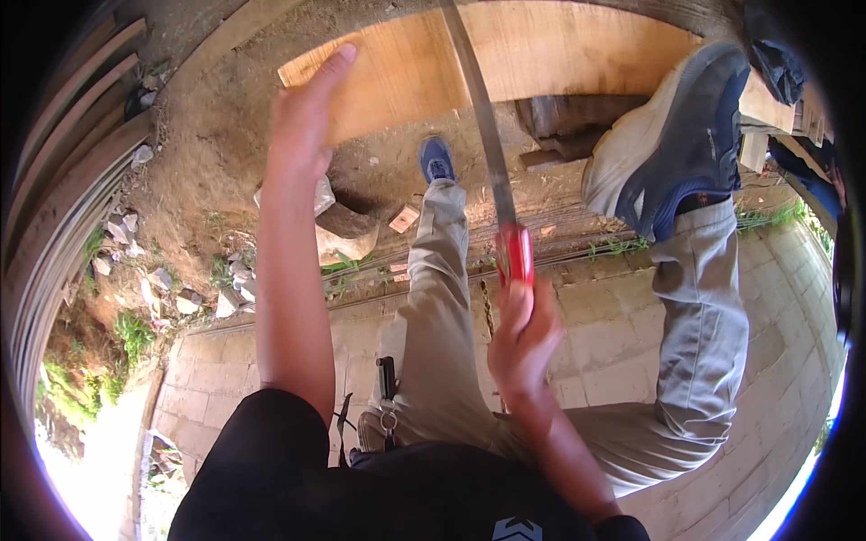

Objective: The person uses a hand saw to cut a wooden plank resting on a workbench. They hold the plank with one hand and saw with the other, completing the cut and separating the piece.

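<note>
A light-coloured wooden board (397, 77) lies across the top of the view, with its left end free. My left hand (311, 108) grips the board near that end, thumb on top and the other fingers hidden beneath. My right hand (526, 338) is closed round the red handle of a handsaw (488, 144). The saw's long narrow blade crosses the board to the right of my left hand, running away from me past its far edge. My raised right shoe (677, 135) rests on the board's right part. Whether the blade has cut into the wood I cannot tell.
My left shoe (436, 159) stands on the dirt under the board. Below the board's right half is a dark timber block (577, 122). Stacked planks (68, 189) curve along the left side, with broken stones (185, 300) beside them. A block wall (577, 361) spans behind my legs.
</note>
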A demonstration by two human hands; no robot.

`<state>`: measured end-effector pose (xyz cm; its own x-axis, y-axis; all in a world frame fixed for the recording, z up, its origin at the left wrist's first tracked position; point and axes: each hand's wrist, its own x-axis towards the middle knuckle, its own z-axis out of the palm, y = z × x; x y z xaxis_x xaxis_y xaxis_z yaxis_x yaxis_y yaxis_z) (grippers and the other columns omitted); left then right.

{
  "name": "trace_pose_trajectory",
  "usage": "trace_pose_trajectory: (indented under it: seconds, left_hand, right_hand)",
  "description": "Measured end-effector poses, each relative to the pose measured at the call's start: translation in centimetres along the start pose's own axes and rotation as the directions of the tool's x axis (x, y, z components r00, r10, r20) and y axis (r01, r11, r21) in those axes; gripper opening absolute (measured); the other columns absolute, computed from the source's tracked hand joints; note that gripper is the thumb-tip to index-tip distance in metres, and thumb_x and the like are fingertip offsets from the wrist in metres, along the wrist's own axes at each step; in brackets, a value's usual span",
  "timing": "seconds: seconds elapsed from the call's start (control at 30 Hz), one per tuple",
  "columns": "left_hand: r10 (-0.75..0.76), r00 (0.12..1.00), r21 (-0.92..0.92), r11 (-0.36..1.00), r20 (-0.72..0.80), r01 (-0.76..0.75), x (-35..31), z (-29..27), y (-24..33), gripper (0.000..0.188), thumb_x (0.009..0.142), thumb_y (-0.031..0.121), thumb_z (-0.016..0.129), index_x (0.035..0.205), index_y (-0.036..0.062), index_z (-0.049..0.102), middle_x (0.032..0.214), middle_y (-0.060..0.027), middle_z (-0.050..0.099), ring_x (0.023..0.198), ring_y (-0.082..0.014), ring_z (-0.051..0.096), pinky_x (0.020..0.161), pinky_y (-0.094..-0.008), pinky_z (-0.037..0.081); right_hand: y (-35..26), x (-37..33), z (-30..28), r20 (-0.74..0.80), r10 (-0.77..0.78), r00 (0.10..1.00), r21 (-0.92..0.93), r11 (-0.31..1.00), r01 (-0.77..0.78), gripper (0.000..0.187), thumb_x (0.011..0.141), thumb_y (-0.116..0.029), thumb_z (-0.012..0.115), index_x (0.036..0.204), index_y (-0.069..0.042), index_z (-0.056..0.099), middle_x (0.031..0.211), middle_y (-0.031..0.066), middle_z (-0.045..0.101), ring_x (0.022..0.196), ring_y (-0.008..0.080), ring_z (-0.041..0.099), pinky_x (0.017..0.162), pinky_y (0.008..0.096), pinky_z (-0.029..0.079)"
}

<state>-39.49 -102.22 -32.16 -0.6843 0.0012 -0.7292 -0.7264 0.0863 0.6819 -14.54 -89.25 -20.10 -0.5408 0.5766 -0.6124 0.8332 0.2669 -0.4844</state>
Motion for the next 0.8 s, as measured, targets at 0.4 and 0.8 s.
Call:
trace_pose_trajectory:
  seconds: [0.4,0.8]
  left_hand:
    - [-0.004,1.0,-0.029,1.0,0.0,0.004,-0.3,0.1,0.4,0.052,0.079,0.033,0.084,0.11,-0.0063,0.068,0.101,-0.0148,0.071,0.087,-0.0214,0.07,0.076,-0.0334,0.056]
    - [-0.067,0.998,-0.007,0.998,0.013,0.067,-0.4,-0.1,0.7,0.053,0.08,0.031,0.084,0.113,-0.0075,0.066,0.102,-0.0146,0.071,0.089,-0.0204,0.07,0.076,-0.0323,0.056]
  right_hand:
    - [5.2,-3.9,0.6,0.003,-0.04,0.999,0.109,0.993,0.04,0.031,0.103,-0.032,0.051,0.092,-0.004,0.057,0.07,0.0204,0.057,0.06,0.0432,0.057,0.054,0.0456,0.045]
    - [6.2,-4.8,0.9,-0.001,-0.041,0.999,0.091,0.995,0.041,0.039,0.104,-0.038,0.046,0.094,-0.003,0.055,0.074,0.0193,0.056,0.062,0.044,0.055,0.056,0.0487,0.042]
